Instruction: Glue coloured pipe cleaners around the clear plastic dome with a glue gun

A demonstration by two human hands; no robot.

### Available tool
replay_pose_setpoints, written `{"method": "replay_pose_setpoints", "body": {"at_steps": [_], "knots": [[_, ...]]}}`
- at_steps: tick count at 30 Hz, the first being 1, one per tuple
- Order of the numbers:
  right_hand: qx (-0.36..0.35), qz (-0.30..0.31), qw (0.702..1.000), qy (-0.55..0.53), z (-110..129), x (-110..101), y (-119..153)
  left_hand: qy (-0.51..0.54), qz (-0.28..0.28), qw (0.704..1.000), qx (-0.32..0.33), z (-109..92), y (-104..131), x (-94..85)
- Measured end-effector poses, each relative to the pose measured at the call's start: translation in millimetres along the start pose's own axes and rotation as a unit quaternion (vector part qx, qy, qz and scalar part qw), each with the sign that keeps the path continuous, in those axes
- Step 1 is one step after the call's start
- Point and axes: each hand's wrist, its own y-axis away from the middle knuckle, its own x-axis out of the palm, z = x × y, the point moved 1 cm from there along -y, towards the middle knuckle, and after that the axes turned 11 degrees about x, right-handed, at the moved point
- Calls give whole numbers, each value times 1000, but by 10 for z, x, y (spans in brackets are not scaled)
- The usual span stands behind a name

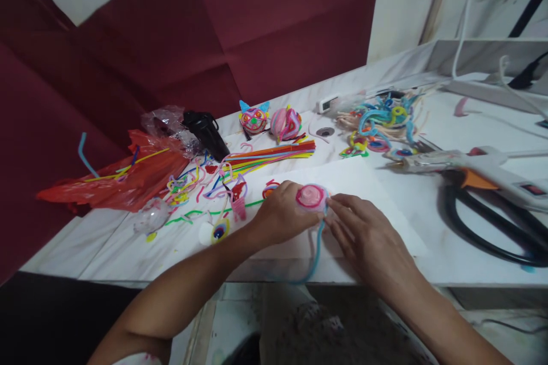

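Head cam: gripping pink disc [310,196] w/ L hand [283,212], clasping its left side betw. thumb & fingers. Touching its right edge & blue stem [319,248] w/ fingertips of R hand [373,231]; can't tell if pinching or just pressing. Holding disc over white sheet [387,188], nr front edge of table [113,248]; letting blue stem hang down fr. it.

Seeing sm. white device [327,104] at back, display too tiny to read.

Then containers: seeing red plastic bag [141,162] far L, w/ yellow & blue stems on top, contents unclear; crumpled clear plastic [165,122] just behind; clear rounded shell [152,217] in front, contents too blurred to tell. Seeing also flat bundle of stems [274,154] behind L hand, glue gun [492,168] off R.
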Motion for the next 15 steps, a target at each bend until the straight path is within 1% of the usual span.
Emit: {"method": "replay_pose_setpoints", "body": {"at_steps": [4, 8, 12, 15], "knots": [[-10, -14, 999, 39, -16, -4, -13, 34, 29, 998, 37, 83, 18, -104], [-23, -32, 996, 79, -7, 19, -29, 37, 11, 998, 58, 141, 23, -91], [-21, -32, 995, 89, -3, 31, -28, 47, -17, 998, 28, 120, 51, -9], [-21, -22, 997, 67, -29, 7, -21, 42, -26, 999, 9, 116, 75, -11]]}}
